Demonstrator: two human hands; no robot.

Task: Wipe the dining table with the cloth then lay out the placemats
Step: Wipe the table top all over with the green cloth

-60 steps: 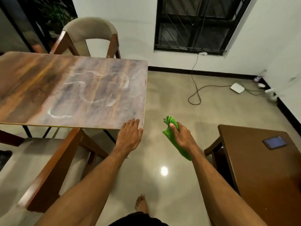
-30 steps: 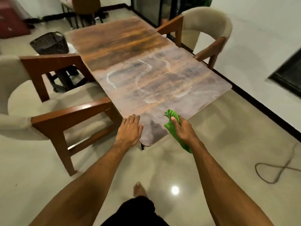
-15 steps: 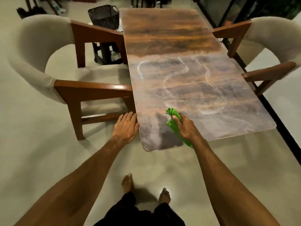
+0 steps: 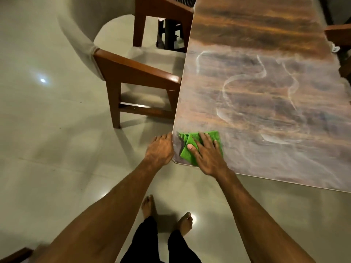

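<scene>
Floor [image 4: 47,130] of pale glossy tile takes the whole left half and the bottom of the view, with a small glare spot [image 4: 43,80] at 9 o'clock. The table [image 4: 266,92], a long top in brown and grey wood grain, runs from the centre up to 12 o'clock and out to 3 o'clock. Its near left corner is rounded and sits just below the middle of the view. Pale curved streaks [image 4: 228,82] loop across the grey part of the top. A chair [image 4: 136,73] with a wooden frame and a cream seat and back stands at 10 o'clock, its arm touching or almost touching the table's left edge. A bit of a second chair [image 4: 340,35] shows at 2 o'clock, past the table's far side.

Both bare forearms reach up from 6 o'clock. The right hand [image 4: 207,156] lies palm down with its fingers straight and spread, pressing the cloth [image 4: 185,156] flat onto the table. The left hand [image 4: 160,150] hangs at 9 o'clock of the cloth, just off the table's left edge, fingers relaxed and holding nothing. I cannot tell whether its fingertips touch the edge. The cloth, green and folded, sits on the near left corner, at 7 o'clock of the top, mostly under the right hand. Two bare feet [image 4: 148,205] stand on the floor at 6 o'clock below dark trouser legs.
</scene>
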